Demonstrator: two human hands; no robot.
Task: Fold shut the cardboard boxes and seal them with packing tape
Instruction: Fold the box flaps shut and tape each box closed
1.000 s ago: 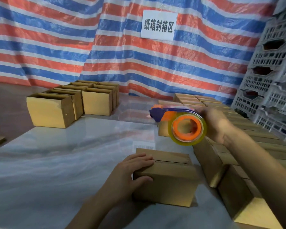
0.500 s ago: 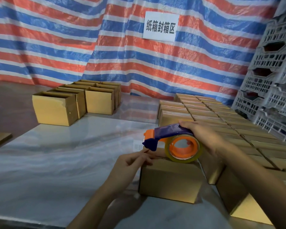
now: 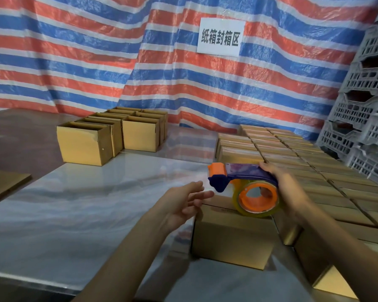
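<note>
The box [image 3: 231, 243] being sealed sits on the bench [image 3: 74, 203] right in front of the person. Its flaps are folded flat and its right side is just beside the block of closed boxes [image 3: 292, 153]. A second ago the left hand [image 3: 183, 201] lay on its top holding the flaps down, and the tape dispenser [image 3: 247, 184] hung well above it. Half a second ago that hand was pinching at the dispenser's nose. Now it is off the box at the upper left corner, with the fingers [image 3: 198, 185] spread and holding nothing. The dispenser has come down, so the roll of tape [image 3: 258, 197] sits on or just over the lid. The right hand [image 3: 286, 188] grips the purple handle, one fingertip showing through the orange core. That suggests the pull along the seam is about to begin (whether the tape end has stuck yet cannot be seen).

The box is plain matte brown cardboard with square edges. The tape is glossy and yellowish-clear on its hard plastic hub. The bench is smooth and reflective. Open boxes [image 3: 83, 144] stand at the back left before a crinkled striped tarpaulin [image 3: 118, 62] bearing a white sign [image 3: 220, 37], and grey lattice crates [image 3: 369, 105] are stacked on the right.
</note>
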